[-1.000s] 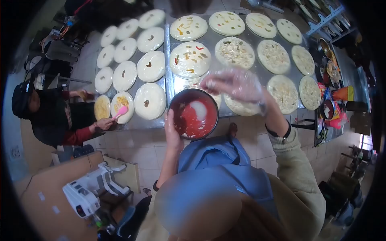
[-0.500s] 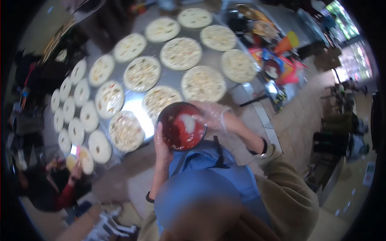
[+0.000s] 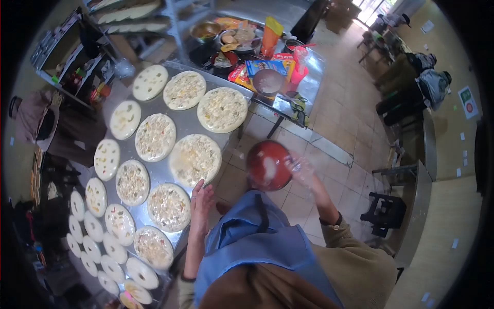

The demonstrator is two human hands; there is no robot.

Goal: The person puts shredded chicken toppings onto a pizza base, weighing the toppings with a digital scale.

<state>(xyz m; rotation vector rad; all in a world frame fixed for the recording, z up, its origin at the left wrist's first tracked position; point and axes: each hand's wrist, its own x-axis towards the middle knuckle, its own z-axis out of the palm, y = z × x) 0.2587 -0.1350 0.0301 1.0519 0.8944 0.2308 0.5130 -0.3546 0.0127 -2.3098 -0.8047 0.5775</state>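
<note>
My right hand (image 3: pixel 304 172), in a clear plastic glove, holds a dark bowl (image 3: pixel 269 165) smeared with red sauce and a white patch, out over the tiled floor to the right of the table. My left hand (image 3: pixel 200 202) is free with fingers spread, hovering at the near edge of the steel table (image 3: pixel 190 122), close to a topped pizza base (image 3: pixel 194 159) and another pizza base (image 3: pixel 169 206). I wear a blue apron (image 3: pixel 257 242) over a beige sleeve.
Several round pizza bases cover the steel table, the small plain ones (image 3: pixel 92 249) at the lower left. A side table (image 3: pixel 288 77) carries bowls, packets and an orange bag (image 3: pixel 271 30). A black stool (image 3: pixel 383 213) and a counter (image 3: pixel 419 206) stand at the right.
I have turned to the right. The bowl passed from my left hand to my right hand and moved off the table over the floor. My left hand is now free.
</note>
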